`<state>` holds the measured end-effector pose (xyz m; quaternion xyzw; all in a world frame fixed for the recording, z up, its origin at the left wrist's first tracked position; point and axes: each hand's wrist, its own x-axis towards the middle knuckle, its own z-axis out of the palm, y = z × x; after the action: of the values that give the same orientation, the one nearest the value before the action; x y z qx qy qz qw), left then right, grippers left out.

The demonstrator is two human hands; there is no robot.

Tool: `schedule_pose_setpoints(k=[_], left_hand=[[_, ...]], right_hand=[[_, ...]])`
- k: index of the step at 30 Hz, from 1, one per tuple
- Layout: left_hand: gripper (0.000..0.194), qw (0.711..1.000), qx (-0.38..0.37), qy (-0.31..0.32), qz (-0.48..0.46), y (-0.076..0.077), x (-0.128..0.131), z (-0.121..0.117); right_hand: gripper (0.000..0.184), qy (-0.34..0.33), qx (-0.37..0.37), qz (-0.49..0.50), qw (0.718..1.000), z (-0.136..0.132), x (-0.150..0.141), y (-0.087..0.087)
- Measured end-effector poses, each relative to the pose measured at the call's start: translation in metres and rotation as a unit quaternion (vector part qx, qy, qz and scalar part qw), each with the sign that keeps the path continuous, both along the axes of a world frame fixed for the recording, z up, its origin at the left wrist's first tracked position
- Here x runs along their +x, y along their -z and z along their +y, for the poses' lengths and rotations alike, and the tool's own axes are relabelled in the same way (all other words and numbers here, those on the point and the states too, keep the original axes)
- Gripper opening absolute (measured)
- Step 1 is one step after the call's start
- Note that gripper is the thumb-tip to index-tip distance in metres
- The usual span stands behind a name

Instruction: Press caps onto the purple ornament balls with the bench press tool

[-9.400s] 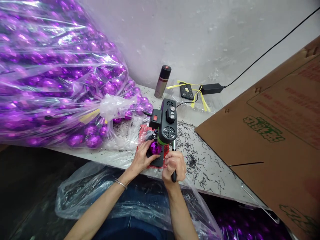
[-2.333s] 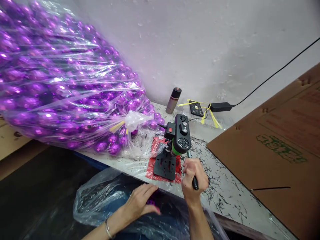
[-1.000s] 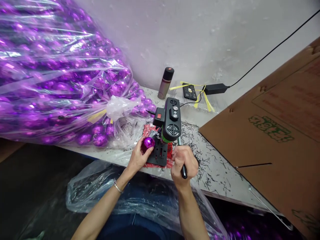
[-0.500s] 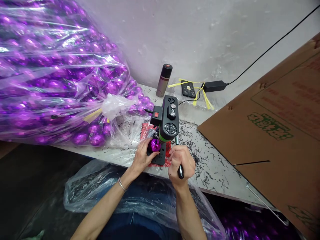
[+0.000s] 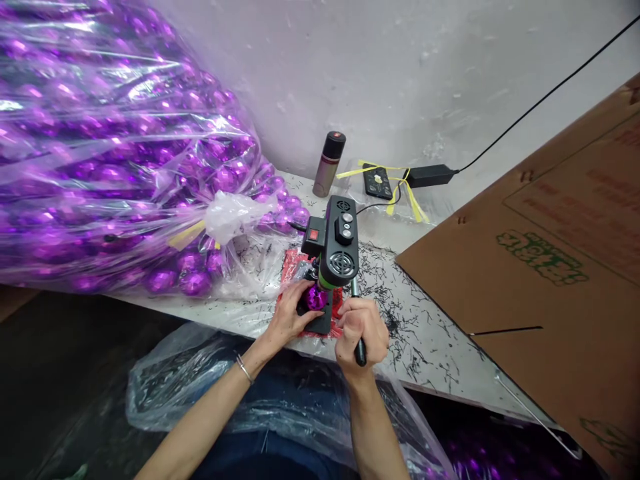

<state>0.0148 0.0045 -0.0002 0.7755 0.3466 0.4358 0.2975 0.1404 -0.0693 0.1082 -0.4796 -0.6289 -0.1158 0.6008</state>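
Observation:
A small black bench drill (image 5: 336,245) stands on a red mat (image 5: 289,265) at the table's near edge. My left hand (image 5: 290,315) is closed on a shiny purple ball (image 5: 316,297) and holds it on the drill's base plate, right under the drill head. My right hand (image 5: 361,329) is wrapped round the drill's black lever handle (image 5: 358,348), just right of the base.
A huge clear bag of purple balls (image 5: 110,160) fills the left. Behind the drill stand a spray can (image 5: 329,163), a phone (image 5: 378,181) and a power adapter (image 5: 431,175). Cardboard (image 5: 540,267) leans at right. Black shavings litter the table (image 5: 430,347). A plastic bag (image 5: 210,393) lies over my lap.
My left hand fetched a purple ball from the lap bag, carried it to the drill and set it under the head. My right hand kept the lever and has drawn it slightly down.

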Motion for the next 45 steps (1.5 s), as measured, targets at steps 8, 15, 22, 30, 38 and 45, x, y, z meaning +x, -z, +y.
schedule_pose_setpoints(k=[8,15,22,30,38,45], left_hand=[[0.055,1.0,0.002,0.0,-0.013,0.005,0.001,0.001],[0.056,1.0,-0.007,-0.002,-0.018,0.008,0.003,0.002],[0.055,1.0,0.009,0.003,-0.027,0.009,0.003,0.003],[0.055,1.0,0.013,0.006,-0.026,0.01,0.004,0.004],[0.053,1.0,0.005,0.006,-0.029,0.013,0.003,0.007],[0.055,0.999,-0.013,0.011,-0.032,0.01,0.005,0.011]], right_hand=[[0.033,0.022,0.055,-0.011,0.998,0.009,0.0,0.03],[0.033,0.028,0.065,-0.001,0.997,0.012,-0.001,0.037],[0.033,0.036,0.071,-0.016,0.997,0.013,0.0,0.042],[0.032,0.035,0.079,-0.043,0.995,0.015,0.001,0.045],[0.03,0.01,0.099,-0.064,0.993,0.021,0.002,0.048],[0.029,-0.002,0.06,-0.029,0.998,0.012,0.0,0.007]])
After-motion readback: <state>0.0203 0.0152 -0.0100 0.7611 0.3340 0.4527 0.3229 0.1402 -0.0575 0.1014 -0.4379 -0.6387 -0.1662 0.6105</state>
